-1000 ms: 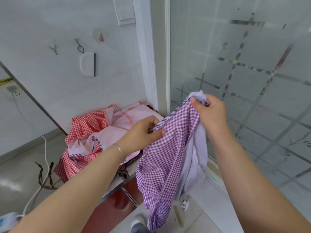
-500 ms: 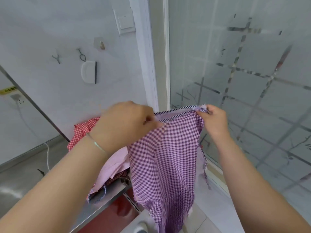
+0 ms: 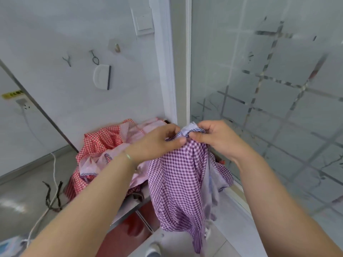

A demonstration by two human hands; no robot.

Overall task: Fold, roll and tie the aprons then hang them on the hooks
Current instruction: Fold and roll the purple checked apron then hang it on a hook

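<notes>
A pale grey wall [image 3: 55,34] fills the upper left. A white light switch [image 3: 143,22] sits high on it, just left of the white door frame [image 3: 165,71]. Left of the frame and below the switch, a white squeegee [image 3: 102,76] hangs on the wall. Right of the frame stands a frosted glass panel [image 3: 269,89] with clear grid lines. Far left of the frame, a socket [image 3: 24,104] holds a plug, its white cable [image 3: 53,173] running down over the steel surface [image 3: 18,191]. Beneath that lies a red cabinet front [image 3: 118,240].
</notes>
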